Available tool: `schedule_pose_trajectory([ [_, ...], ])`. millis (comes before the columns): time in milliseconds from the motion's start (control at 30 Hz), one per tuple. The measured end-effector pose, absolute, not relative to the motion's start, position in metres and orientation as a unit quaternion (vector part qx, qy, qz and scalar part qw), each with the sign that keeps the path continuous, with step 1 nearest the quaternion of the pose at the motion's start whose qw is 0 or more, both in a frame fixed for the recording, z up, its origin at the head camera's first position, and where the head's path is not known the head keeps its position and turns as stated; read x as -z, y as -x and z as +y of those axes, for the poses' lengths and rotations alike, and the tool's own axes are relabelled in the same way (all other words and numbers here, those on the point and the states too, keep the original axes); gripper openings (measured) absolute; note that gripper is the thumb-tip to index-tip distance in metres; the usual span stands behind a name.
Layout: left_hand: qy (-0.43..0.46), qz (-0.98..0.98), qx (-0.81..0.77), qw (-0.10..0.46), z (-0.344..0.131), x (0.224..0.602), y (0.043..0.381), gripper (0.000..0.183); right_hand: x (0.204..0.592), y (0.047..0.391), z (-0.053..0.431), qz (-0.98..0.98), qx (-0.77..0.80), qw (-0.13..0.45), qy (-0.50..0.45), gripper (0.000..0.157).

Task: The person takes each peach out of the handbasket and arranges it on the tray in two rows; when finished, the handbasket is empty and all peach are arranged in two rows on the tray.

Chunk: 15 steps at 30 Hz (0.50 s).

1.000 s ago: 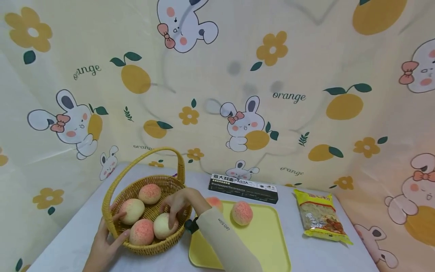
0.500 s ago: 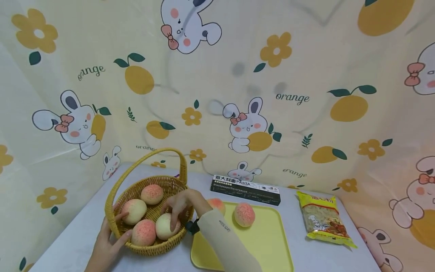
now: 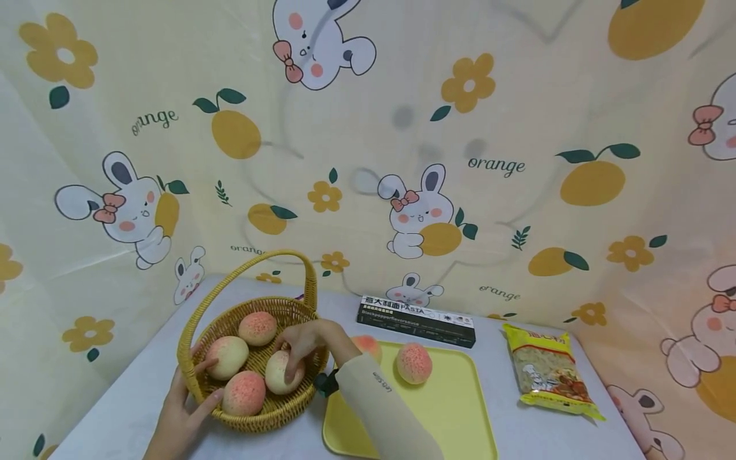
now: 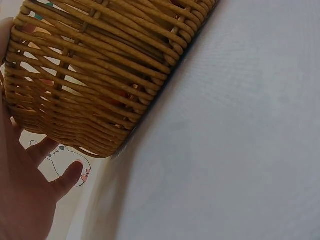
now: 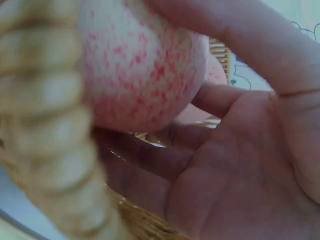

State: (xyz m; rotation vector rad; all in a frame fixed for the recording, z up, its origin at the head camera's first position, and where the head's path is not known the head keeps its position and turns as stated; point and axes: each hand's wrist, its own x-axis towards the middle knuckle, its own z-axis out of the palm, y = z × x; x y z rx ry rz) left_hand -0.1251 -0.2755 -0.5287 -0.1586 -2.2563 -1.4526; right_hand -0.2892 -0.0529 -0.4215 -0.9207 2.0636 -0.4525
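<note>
A woven wicker basket (image 3: 270, 423) with a tall arched handle stands at the left of the table. My left hand (image 3: 179, 412) holds its left side, one finger over the rim by a pale peach (image 3: 227, 358) and the thumb at the front edge. In the left wrist view, some fingers of this hand spread beside the woven wall (image 4: 95, 75). My right hand (image 3: 313, 340) reaches inside and grips another peach (image 3: 277, 372), pale on top. Its pink speckled side (image 5: 145, 75) shows in the right wrist view. Two pinker peaches (image 3: 257, 328) lie in the basket too.
A yellow tray (image 3: 443, 409) with two peaches (image 3: 414, 363) lies right of the basket, under my right sleeve (image 3: 382, 409). Behind it is a black pasta box (image 3: 416, 322). A yellow food packet (image 3: 552, 370) lies at the right. A printed cloth hangs behind the table.
The peach under my right hand has turned and shifted slightly to the right and up in the basket. My left hand keeps its place; the head view has shifted a little.
</note>
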Motion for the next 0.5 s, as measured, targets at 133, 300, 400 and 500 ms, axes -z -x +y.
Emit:
schedule_pose_trajectory([
  [133, 0.068, -0.814, 0.527, 0.236, -0.2731, 0.5280, 0.1237, 0.088, 0.4213, 0.2874, -0.0553, 0.828, 0.170, 0.375, 0.379, 0.064],
  [300, 0.062, -0.816, 0.524, 0.235, -0.2723, 0.5269, 0.1234, 0.088, 0.4254, 0.2879, -0.0578, 0.834, 0.185, 0.333, 0.400, 0.059],
  [400, 0.057, -0.820, 0.521, 0.231, -0.2736, 0.5269, 0.1248, 0.086, 0.4283, 0.2891, -0.0578, 0.832, 0.205, 0.322, 0.404, 0.059],
  [500, 0.055, -0.824, 0.516, 0.228, -0.2750, 0.5270, 0.1264, 0.079, 0.4303, 0.2900, -0.0566, 0.827, 0.219, 0.332, 0.397, 0.062],
])
